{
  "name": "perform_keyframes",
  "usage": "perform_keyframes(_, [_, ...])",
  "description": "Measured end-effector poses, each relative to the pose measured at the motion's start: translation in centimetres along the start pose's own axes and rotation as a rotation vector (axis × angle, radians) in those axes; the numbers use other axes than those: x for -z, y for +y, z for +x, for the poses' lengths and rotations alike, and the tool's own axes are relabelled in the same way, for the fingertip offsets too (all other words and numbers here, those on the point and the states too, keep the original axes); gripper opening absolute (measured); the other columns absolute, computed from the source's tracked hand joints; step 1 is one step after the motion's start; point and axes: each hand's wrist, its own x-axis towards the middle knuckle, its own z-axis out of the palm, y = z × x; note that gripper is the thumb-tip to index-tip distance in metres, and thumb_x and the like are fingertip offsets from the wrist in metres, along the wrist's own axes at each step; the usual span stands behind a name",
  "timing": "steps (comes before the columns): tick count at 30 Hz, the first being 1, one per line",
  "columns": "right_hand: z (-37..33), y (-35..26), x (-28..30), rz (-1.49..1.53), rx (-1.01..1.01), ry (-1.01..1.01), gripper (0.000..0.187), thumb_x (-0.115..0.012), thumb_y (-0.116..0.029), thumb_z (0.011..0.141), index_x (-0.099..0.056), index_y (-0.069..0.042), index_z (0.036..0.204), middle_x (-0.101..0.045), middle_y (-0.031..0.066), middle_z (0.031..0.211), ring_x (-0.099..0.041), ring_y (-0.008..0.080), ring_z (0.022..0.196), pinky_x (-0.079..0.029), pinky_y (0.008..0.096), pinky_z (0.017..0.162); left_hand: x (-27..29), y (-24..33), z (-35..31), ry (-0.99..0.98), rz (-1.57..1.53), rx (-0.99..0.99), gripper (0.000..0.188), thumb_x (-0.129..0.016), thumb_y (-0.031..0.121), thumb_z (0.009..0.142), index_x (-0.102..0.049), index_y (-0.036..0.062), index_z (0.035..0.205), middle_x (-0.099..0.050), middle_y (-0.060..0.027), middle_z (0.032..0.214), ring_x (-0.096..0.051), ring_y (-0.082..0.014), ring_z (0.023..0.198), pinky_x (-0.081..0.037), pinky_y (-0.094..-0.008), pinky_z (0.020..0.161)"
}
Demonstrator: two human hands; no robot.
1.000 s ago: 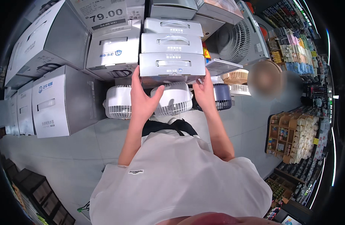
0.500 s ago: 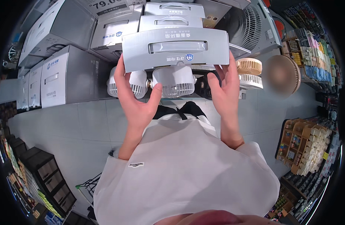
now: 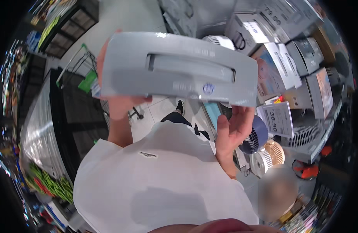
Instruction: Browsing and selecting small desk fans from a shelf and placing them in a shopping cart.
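A long pale grey carton [image 3: 126, 77] with a recessed carrying handle along its top is held up in front of my chest. My left hand [image 3: 120, 104] grips the carton's left end, with part of the fingers hidden behind it. Below the carton's right end, my right hand [image 3: 237, 130] supports it, fingertips tucked under the edge and thumb pointing up. Close to the right hand stand a dark blue fan [image 3: 257, 138], a beige fan [image 3: 275, 151] and a white fan [image 3: 260, 163].
Product cartons [image 3: 274, 72] and a price card [image 3: 279, 119] crowd the display on the right. To the left is a shopping cart [image 3: 73, 64] with a green handle. A black cabinet [image 3: 76, 29] stands at the far left, and a dark shelf unit [image 3: 83, 128] nearer.
My view has turned left, away from the display, which now lies to my right. The carton has come along in both hands, nearer to me and clear of the fans.
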Motion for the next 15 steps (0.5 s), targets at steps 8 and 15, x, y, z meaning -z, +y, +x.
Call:
perform_keyframes(8, [-1.9, 5.3, -10.7, 0.095, -0.408, -0.718, 0.068, -0.073, -0.005, 0.078, -0.046, 0.001, 0.141, -0.060, 0.0191, 0.127, -0.059, 0.0281, 0.119, -0.047, 0.0407, 0.103, 11.6, 0.8, -17.1, 0.290, -0.132, 0.837, 0.096, -0.092, 0.021, 0.063, -0.041, 0.0021, 0.142, -0.058, -0.0090, 0.123, -0.054, -0.0216, 0.119, -0.044, -0.0363, 0.102])
perform_keyframes(15, [-2.5, 1.9, -25.0, -0.096, 0.206, -1.152, 0.084, -0.081, -0.012, 0.067, -0.045, -0.004, 0.142, -0.045, 0.0161, 0.146, -0.041, 0.0349, 0.138, -0.037, 0.0451, 0.112, 21.0, 1.8, -19.3, -0.035, 0.619, 0.720, 0.093, -0.091, 0.036, 0.055, -0.053, 0.0065, 0.135, -0.059, -0.0112, 0.121, -0.054, -0.0342, 0.106, -0.042, -0.0455, 0.095])
